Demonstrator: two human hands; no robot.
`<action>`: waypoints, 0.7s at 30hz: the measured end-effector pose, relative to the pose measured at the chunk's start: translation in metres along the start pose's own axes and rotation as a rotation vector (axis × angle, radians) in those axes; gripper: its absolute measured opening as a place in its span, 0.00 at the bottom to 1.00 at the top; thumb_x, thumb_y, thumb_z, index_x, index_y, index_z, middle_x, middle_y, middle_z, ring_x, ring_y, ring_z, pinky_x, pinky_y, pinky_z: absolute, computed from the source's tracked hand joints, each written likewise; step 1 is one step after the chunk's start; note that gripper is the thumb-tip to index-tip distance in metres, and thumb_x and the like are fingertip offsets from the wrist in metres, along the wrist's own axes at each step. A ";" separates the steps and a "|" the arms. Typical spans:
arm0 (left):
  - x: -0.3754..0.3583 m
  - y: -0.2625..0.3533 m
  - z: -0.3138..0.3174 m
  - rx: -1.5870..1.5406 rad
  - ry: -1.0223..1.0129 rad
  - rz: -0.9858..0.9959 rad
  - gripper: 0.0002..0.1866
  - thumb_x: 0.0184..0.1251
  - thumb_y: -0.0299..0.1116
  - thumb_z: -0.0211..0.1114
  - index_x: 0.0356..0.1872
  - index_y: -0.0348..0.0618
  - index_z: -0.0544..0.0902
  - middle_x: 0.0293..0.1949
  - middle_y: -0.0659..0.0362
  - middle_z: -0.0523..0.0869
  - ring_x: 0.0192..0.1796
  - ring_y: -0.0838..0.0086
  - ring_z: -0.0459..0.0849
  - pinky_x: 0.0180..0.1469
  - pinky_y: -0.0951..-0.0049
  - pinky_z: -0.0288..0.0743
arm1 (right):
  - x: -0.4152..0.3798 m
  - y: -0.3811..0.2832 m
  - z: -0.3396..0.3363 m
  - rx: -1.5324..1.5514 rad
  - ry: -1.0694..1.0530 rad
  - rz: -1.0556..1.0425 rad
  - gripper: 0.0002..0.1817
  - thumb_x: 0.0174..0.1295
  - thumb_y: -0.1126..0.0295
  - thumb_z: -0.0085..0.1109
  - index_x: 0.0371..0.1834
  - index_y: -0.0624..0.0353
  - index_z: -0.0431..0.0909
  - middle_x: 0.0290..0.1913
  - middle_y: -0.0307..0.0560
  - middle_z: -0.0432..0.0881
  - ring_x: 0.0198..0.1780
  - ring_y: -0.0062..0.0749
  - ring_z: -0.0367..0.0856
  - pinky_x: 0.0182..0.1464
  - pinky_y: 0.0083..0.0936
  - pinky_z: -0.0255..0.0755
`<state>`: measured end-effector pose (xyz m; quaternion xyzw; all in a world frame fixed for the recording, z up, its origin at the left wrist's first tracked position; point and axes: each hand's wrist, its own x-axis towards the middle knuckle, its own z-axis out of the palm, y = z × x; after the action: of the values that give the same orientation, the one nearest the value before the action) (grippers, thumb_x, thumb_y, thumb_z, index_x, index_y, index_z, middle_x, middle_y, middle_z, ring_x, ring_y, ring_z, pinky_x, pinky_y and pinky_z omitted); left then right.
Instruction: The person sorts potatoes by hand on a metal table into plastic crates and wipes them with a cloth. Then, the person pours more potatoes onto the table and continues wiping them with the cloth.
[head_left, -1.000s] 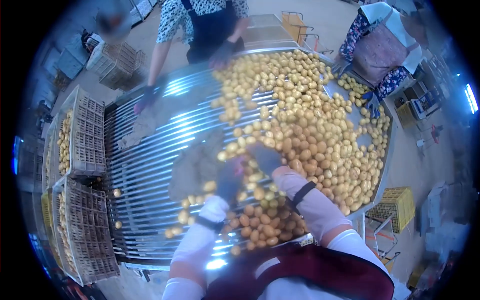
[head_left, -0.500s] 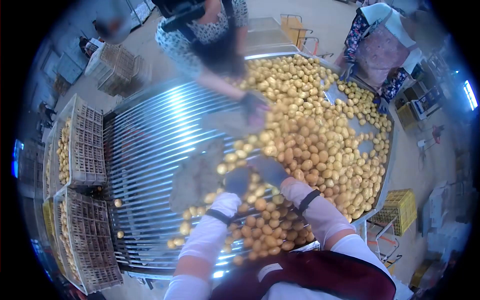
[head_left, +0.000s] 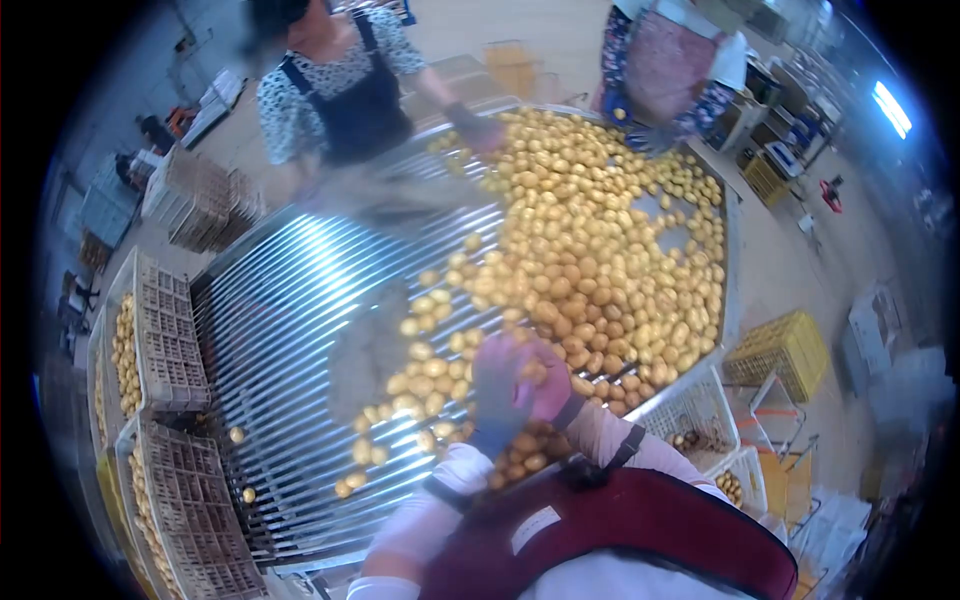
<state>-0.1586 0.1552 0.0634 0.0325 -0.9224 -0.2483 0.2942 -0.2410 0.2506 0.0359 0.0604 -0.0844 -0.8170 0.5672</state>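
My left hand (head_left: 497, 392), gloved, sits low centre of the frame, raised over the potatoes (head_left: 590, 250) at the near edge of the roller table (head_left: 280, 310). Fingers look spread and loose, nothing clearly in them, but it's blurred, so I cannot tell for sure if anything is held. My right hand (head_left: 552, 380) is just beside it, touching or overlapping; a pinkish palm shows with a potato or two right against it. Cannot tell if it's clenched on them or just resting over the pile.

Potatoes cover the upper right and centre of the table, thinning into scattered ones at lower centre left, near my wrists. A grey cloth-like patch (head_left: 365, 345) lies on the rollers at centre left.

Crates (head_left: 165, 330) with potatoes line the left edge of the frame. A yellow crate (head_left: 780, 350) stands on the floor at right, white baskets (head_left: 700, 415) below it near the table corner.

A person in a dark apron (head_left: 340, 90) stands at top left of the table, one gloved hand (head_left: 475, 125) reaching onto the potatoes. Another person in a floral top (head_left: 670, 70) is at top right.
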 end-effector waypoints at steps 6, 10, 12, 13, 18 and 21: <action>-0.006 0.081 -0.023 -0.264 -0.288 0.188 0.33 0.61 0.43 0.71 0.67 0.47 0.73 0.68 0.43 0.69 0.72 0.42 0.63 0.73 0.39 0.52 | -0.119 -0.013 -0.005 -0.788 0.366 -0.488 0.28 0.71 0.48 0.53 0.64 0.57 0.75 0.59 0.44 0.82 0.57 0.36 0.82 0.60 0.36 0.76; -0.037 0.070 -0.023 -0.287 -0.326 0.152 0.37 0.56 0.47 0.75 0.66 0.46 0.73 0.66 0.44 0.69 0.69 0.43 0.65 0.71 0.40 0.53 | -0.247 -0.048 -0.029 -1.385 0.465 -0.798 0.21 0.69 0.58 0.56 0.60 0.54 0.76 0.51 0.39 0.84 0.53 0.32 0.82 0.53 0.34 0.77; -0.063 0.031 -0.024 -0.243 -0.264 0.119 0.38 0.54 0.48 0.75 0.65 0.43 0.72 0.65 0.43 0.70 0.68 0.43 0.65 0.71 0.42 0.54 | -0.308 -0.038 -0.024 -0.958 0.311 -1.002 0.18 0.67 0.60 0.57 0.57 0.53 0.77 0.49 0.38 0.83 0.52 0.33 0.82 0.54 0.35 0.77; -0.077 0.007 -0.033 -0.202 -0.212 0.106 0.39 0.53 0.48 0.75 0.65 0.42 0.72 0.64 0.43 0.70 0.68 0.43 0.65 0.71 0.43 0.55 | -0.333 -0.022 -0.015 -0.713 0.289 -1.154 0.17 0.67 0.59 0.57 0.55 0.52 0.77 0.49 0.40 0.83 0.52 0.35 0.82 0.57 0.38 0.76; -0.188 -0.120 -0.144 0.437 -0.075 -0.215 0.39 0.69 0.49 0.64 0.75 0.38 0.63 0.75 0.40 0.62 0.78 0.44 0.57 0.77 0.43 0.49 | -0.563 -0.034 -0.098 -0.612 0.823 -1.746 0.25 0.64 0.54 0.61 0.60 0.55 0.75 0.58 0.48 0.79 0.64 0.45 0.75 0.70 0.53 0.66; -0.270 -0.209 -0.222 0.906 0.138 -0.448 0.29 0.75 0.47 0.57 0.69 0.39 0.70 0.66 0.42 0.75 0.68 0.45 0.71 0.68 0.43 0.63 | -0.574 -0.046 -0.113 -1.023 2.021 -1.473 0.26 0.64 0.55 0.61 0.63 0.56 0.74 0.61 0.52 0.76 0.67 0.49 0.71 0.71 0.53 0.62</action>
<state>0.1701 -0.0694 -0.0220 0.3699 -0.8864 0.1224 0.2502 -0.0603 0.7962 -0.0828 0.4450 0.7297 -0.4669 -0.2271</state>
